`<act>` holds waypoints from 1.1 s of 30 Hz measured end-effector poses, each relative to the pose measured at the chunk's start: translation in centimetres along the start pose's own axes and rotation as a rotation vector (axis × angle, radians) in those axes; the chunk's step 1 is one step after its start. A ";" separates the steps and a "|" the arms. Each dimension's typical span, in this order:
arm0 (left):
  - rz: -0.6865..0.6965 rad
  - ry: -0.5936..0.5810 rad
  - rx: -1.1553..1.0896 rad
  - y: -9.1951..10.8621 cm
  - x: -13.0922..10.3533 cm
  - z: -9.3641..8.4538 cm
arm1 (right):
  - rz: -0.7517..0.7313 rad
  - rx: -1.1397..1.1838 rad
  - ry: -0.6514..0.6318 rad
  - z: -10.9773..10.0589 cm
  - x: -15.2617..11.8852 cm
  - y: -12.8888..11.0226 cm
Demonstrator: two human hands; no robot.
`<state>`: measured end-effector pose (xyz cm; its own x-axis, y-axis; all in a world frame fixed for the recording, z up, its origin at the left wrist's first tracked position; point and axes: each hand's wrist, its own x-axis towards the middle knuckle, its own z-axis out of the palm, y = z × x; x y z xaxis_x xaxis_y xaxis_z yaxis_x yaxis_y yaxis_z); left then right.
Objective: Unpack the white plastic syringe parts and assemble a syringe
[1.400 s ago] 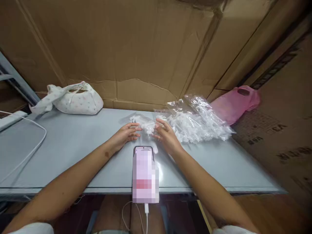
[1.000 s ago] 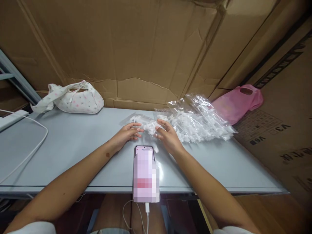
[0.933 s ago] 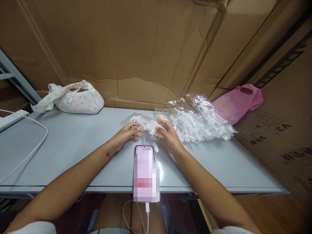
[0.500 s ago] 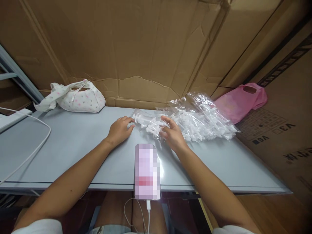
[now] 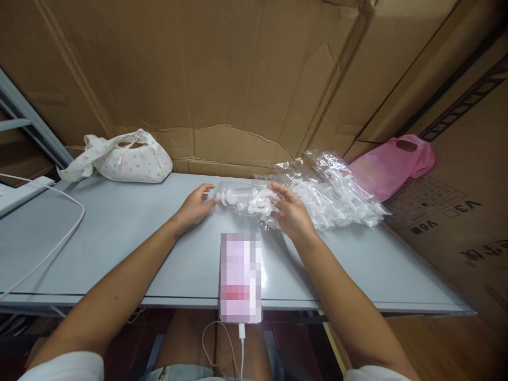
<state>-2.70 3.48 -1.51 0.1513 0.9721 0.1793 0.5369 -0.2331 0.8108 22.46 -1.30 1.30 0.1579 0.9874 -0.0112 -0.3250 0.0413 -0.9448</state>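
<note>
A clear plastic bag of white plastic parts sits between my two hands on the grey table, slightly raised. My left hand grips its left end with the fingertips. My right hand holds its right end, fingers curled over the plastic. Just right of it lies a larger pile of clear bags with white parts. A phone with a charging cable lies at the table's front edge, between my forearms.
A white flowered cloth bag rests at the back left. A pink plastic bag leans on cardboard boxes at the right. A white cable loops across the left side. Cardboard sheets wall the back.
Both hands have moved forward and slightly apart, and the small bag of white parts now sits stretched and lifted between them. The view tilted a little.
</note>
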 end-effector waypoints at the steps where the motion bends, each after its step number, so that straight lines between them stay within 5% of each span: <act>1: -0.038 0.019 -0.108 0.0 0.1 0.0 | 0.000 0.008 -0.011 -0.1 0.0 -0.2; 5: -0.149 0.036 -0.480 0.3 0.3 -0.4 | -0.006 0.031 -0.073 -0.2 -0.2 -0.8; 12: -0.326 -0.287 -0.935 1.7 0.0 -1.3 | -0.057 0.031 -0.137 -0.7 -0.1 -1.2; 14: -0.325 -0.303 -0.968 2.0 -0.1 -1.3 | -0.085 -0.007 -0.146 -0.8 -0.2 -1.4; 21: -0.334 -0.110 -1.011 2.4 -0.4 -0.7 | -0.129 -0.154 -0.151 -1.7 -0.7 -2.6; 27: -0.314 0.011 -1.155 3.0 -0.6 -0.4 | -0.058 0.101 -0.082 -1.1 -0.1 -2.0; 33: -0.298 0.107 -1.263 3.7 -0.9 0.3 | 0.084 0.267 -0.338 1.2 -1.0 0.3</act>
<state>-0.65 1.70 1.15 0.0643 0.9928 -0.1013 -0.6182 0.1193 0.7769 21.06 -2.06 1.48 -0.1785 0.9818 0.0654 -0.5601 -0.0467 -0.8271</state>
